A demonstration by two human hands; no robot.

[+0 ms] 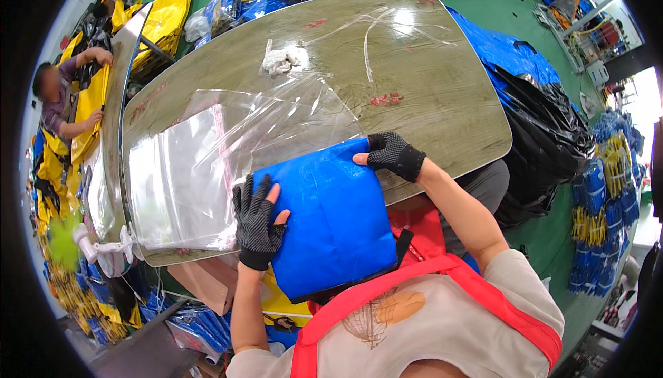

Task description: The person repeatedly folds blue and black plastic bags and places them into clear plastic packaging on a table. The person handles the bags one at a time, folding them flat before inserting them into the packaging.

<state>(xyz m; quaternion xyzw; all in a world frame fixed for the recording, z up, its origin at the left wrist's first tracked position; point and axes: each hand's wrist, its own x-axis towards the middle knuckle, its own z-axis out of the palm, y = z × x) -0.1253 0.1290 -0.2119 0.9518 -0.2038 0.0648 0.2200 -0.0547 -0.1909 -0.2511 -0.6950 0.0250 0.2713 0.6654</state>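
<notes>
A folded blue fabric item [331, 219] lies at the near edge of the wooden table [428, 95], partly hanging over the edge toward me. My left hand [257, 222], in a dark fingerless glove, presses flat on its left edge. My right hand [392, 155], gloved the same way, grips its upper right corner. A stack of clear plastic bags [200, 171] lies on the table just left of the blue item, touching it.
A crumpled white cloth [282, 60] sits farther back on the table. Another person [62, 95] handles yellow items at a table to the left. Blue and yellow packed items pile on the green floor all around; black bags [545, 136] lie to the right.
</notes>
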